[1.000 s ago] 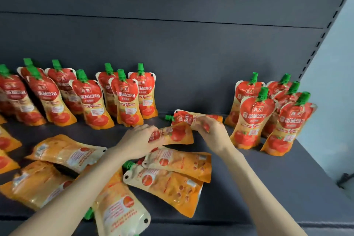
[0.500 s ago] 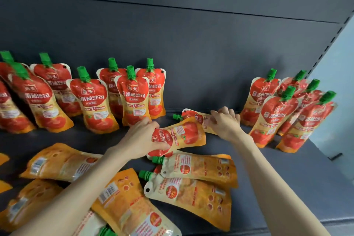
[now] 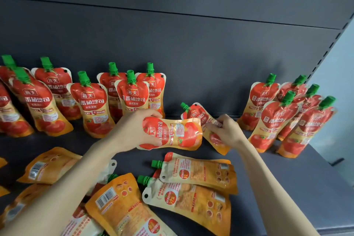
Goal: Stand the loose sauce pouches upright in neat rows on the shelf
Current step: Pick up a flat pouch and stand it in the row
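Note:
My left hand [image 3: 132, 130] grips a red-and-orange sauce pouch [image 3: 178, 133] by its top end and holds it sideways above the dark shelf [image 3: 287, 178]. My right hand [image 3: 226, 130] holds a second pouch [image 3: 199, 116], tilted with its green cap pointing up and left, its lower end near the shelf. Several pouches stand upright along the back at the left [image 3: 92, 105] and at the right [image 3: 275, 119]. Several loose pouches lie flat, backs up, at the front [image 3: 197, 172].
The shelf's dark back panel [image 3: 191, 53] rises behind the standing rows. A gap of bare shelf lies between the left and right standing groups, behind my hands. The perforated upright [image 3: 325, 51] bounds the shelf on the right. The front edge [image 3: 335, 230] runs below.
My left hand has lifted its pouch higher off the flat pile. My right hand has taken hold of the pouch behind and tipped it up from lying flat.

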{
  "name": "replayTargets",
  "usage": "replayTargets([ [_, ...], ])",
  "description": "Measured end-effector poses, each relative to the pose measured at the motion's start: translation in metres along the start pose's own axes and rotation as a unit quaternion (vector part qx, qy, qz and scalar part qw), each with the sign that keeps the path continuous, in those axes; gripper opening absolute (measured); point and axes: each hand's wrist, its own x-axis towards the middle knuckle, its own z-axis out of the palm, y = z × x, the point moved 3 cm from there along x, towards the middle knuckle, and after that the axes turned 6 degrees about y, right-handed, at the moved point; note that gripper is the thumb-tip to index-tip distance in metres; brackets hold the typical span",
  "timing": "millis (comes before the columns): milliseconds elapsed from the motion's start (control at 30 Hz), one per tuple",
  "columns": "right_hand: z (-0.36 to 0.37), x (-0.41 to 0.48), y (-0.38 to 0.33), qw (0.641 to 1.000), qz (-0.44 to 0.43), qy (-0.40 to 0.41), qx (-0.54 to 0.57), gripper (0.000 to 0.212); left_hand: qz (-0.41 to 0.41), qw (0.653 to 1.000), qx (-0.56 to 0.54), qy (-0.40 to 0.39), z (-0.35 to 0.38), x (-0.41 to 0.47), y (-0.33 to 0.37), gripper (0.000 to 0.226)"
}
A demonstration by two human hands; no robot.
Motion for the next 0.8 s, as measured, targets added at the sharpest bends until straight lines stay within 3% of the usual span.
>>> replayTargets([
  [167, -0.009, -0.009, -0.004, 0.975, -0.016, 0.047, 0.216, 0.031, 0.034, 0.996, -0.064, 0.054, -0.018, 0.012, 0.023, 0.070],
  [400, -0.021, -0.010, -0.015, 0.930, -0.051, 0.042, 0.361, 0.024, 0.066, 0.974, -0.172, 0.135, -0.013, 0.032, 0.049, 0.072],
  [533, -0.014, -0.007, -0.015, 0.930, -0.055, 0.003, 0.365, 0.033, 0.058, 0.964, -0.208, 0.156, -0.001, 0.039, 0.048, 0.058],
  [633, -0.006, -0.006, -0.011, 0.934, -0.055, -0.032, 0.351, 0.037, 0.027, 0.961, -0.246, 0.127, 0.012, 0.033, 0.035, 0.055],
  [800, -0.001, -0.004, -0.014, 0.945, -0.090, -0.044, 0.312, 0.043, -0.037, 0.976, -0.205, 0.056, 0.038, 0.025, 0.011, 0.040],
])
